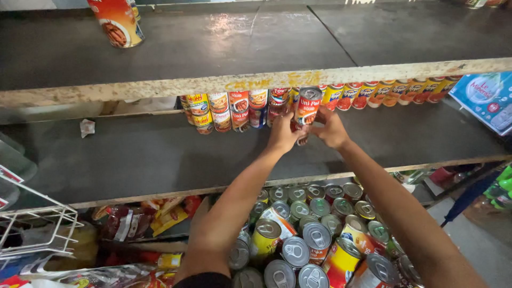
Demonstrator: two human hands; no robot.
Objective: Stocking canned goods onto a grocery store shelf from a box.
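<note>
Both hands, the left hand [281, 134] and the right hand [330, 129], are closed around a tilted can [307, 109] near the shelf's [160, 154] back edge. If it is pushed in askew, the stacked cans [229, 112] beside it could be toppled.

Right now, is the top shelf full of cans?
No, the top shelf holds only one can at its far left; both hands hold a can lower down.

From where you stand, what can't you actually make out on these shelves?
All in the head view:
- The can held in both hands: its lower part is covered by the left hand and right hand.
- The row of stacked cans: tops hidden by the upper shelf's front edge.
- The tall can on the upper shelf: cut off by the picture's top edge.
- The box of cans below: partly hidden by both forearms.
</note>
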